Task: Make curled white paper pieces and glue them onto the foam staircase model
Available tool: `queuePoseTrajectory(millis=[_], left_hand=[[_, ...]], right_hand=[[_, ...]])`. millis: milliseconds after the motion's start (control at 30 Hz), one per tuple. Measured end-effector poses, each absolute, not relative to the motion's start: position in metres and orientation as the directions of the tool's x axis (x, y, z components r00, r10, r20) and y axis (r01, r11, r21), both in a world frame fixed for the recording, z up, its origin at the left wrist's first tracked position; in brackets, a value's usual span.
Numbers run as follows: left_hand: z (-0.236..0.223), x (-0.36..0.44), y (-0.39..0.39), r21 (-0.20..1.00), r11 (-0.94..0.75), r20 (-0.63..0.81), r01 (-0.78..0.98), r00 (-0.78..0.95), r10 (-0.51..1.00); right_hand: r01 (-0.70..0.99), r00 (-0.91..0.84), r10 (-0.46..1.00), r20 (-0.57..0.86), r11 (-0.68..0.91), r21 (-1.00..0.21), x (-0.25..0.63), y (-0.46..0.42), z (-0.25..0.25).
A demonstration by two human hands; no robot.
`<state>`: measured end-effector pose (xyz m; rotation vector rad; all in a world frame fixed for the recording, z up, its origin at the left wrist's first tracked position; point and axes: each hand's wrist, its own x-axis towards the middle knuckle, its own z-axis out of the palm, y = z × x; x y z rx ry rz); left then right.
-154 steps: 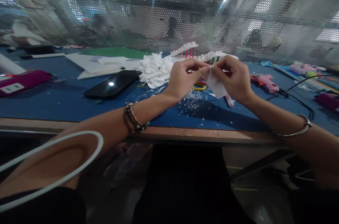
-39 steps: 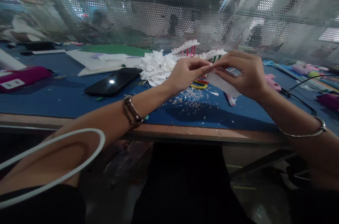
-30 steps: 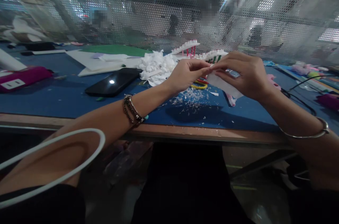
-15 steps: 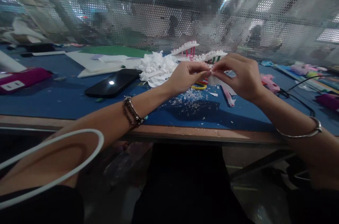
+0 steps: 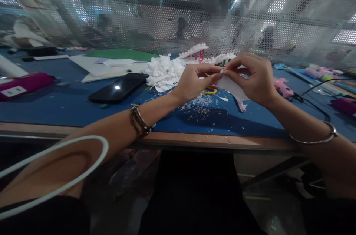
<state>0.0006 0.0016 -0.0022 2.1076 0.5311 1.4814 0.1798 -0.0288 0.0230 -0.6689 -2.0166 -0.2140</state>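
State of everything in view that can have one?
Left hand, fingertips pinching white paper
Right hand, fingertips pinching the same paper
White paper, hanging down
Black phone, lying flat
White paper strips, heaped
Pink glue gun, lying down; power unclear
Scissors, partly hidden; open or shut unclear
Green sheet, lying flat

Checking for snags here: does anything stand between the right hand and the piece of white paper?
Nothing visible does: the right hand pinches the white paper directly, the left hand pinching beside it. The yellow loop lies on the table below them.
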Motion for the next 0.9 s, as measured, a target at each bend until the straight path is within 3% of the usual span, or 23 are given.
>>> queuePoseTrajectory(millis=[400,900], left_hand=[[-0.003,0.001,0.003,0.630,-0.777,0.739,-0.009,0.314,0.596],[-0.005,0.002,0.006,0.634,-0.770,0.757,-0.070,0.259,0.600]], right_hand=[[0.401,-0.225,0.517,0.826,0.822,-0.405,0.176,-0.020,0.015],[0.376,-0.236,0.484,0.843,0.845,-0.380,0.174,-0.018,0.011]])
